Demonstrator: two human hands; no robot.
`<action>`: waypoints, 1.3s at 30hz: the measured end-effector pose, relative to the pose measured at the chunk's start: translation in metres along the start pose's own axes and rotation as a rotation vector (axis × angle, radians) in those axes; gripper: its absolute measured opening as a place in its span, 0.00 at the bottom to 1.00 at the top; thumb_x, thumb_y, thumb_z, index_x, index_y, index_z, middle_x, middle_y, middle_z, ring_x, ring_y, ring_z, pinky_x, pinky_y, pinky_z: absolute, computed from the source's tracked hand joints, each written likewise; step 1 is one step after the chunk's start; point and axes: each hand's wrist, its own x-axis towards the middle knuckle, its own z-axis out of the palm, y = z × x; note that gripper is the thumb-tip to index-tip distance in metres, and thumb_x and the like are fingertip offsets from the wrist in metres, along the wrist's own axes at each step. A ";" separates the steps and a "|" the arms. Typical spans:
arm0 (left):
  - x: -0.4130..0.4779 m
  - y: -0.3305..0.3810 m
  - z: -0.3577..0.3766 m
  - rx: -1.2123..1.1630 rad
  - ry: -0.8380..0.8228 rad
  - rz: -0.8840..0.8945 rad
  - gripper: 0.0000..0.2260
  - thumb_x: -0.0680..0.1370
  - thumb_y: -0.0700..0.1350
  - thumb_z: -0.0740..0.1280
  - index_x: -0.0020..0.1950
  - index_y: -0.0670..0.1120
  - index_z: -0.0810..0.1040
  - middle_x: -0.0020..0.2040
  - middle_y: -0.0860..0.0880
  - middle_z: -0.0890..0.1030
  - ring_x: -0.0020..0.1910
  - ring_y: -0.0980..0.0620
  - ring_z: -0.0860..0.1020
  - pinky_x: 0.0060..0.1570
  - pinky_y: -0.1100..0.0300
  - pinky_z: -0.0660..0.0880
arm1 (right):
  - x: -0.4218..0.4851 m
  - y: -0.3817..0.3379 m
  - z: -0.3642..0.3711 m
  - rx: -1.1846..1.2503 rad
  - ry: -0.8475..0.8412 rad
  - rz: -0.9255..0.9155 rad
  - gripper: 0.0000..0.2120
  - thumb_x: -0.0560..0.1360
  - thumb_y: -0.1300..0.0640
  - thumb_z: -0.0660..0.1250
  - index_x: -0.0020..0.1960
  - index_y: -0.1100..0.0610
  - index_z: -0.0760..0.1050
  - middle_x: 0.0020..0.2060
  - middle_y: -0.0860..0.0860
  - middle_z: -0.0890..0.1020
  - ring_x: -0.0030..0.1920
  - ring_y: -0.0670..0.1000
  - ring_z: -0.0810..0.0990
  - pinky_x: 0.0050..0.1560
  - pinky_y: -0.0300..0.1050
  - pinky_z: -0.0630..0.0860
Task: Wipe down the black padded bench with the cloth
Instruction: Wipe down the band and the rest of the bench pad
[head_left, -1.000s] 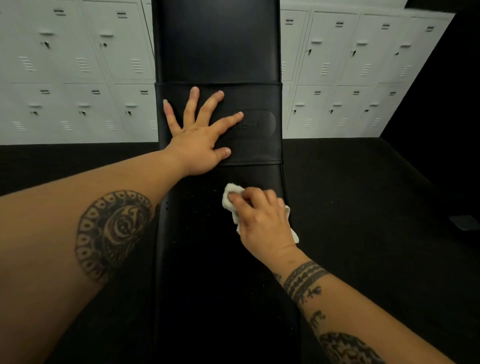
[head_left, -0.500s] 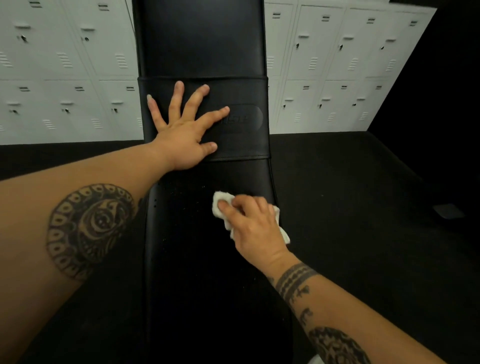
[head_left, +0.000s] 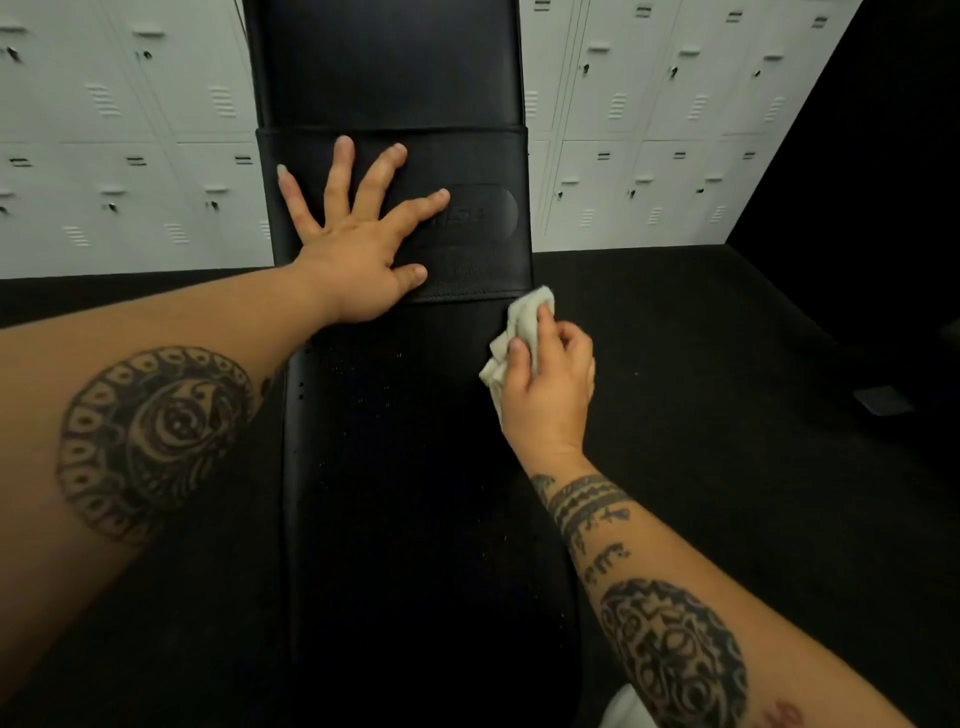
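Observation:
The black padded bench (head_left: 395, 493) runs away from me down the middle of the view, with a raised band carrying a logo across it. My left hand (head_left: 358, 249) lies flat on that band, fingers spread, holding nothing. My right hand (head_left: 550, 384) grips a crumpled white cloth (head_left: 522, 327) and presses it against the bench's right edge, just below the band. Small pale specks dot the pad between my two hands. Most of the cloth is hidden under my fingers.
A wall of white lockers (head_left: 130, 130) stands behind the bench on both sides. Dark floor (head_left: 727, 415) surrounds the bench. A small flat grey object (head_left: 883, 400) lies on the floor at the right. Something white (head_left: 628, 709) shows at the bottom edge.
My right hand has carried the cloth from the middle of the pad up and right to the bench's right edge. The left hand stays flat on the band.

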 end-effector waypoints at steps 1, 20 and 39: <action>0.000 0.000 0.000 -0.001 0.001 0.001 0.34 0.80 0.57 0.67 0.80 0.68 0.51 0.83 0.54 0.34 0.78 0.41 0.26 0.68 0.24 0.30 | -0.009 0.011 -0.003 0.035 -0.036 0.060 0.24 0.81 0.44 0.57 0.75 0.49 0.66 0.61 0.48 0.70 0.61 0.50 0.72 0.66 0.54 0.70; 0.000 0.002 0.001 0.019 0.009 -0.013 0.34 0.79 0.57 0.67 0.80 0.68 0.52 0.83 0.54 0.35 0.78 0.40 0.27 0.68 0.24 0.31 | -0.028 -0.016 0.019 -0.461 -0.064 -0.166 0.34 0.81 0.40 0.53 0.81 0.55 0.50 0.77 0.58 0.57 0.75 0.60 0.57 0.69 0.62 0.59; -0.001 0.003 0.000 0.001 0.004 -0.007 0.34 0.79 0.58 0.66 0.80 0.69 0.51 0.83 0.55 0.34 0.78 0.41 0.27 0.68 0.24 0.30 | -0.043 0.019 0.013 -0.579 -0.209 -0.441 0.35 0.82 0.41 0.51 0.81 0.54 0.42 0.81 0.53 0.43 0.80 0.58 0.41 0.75 0.68 0.47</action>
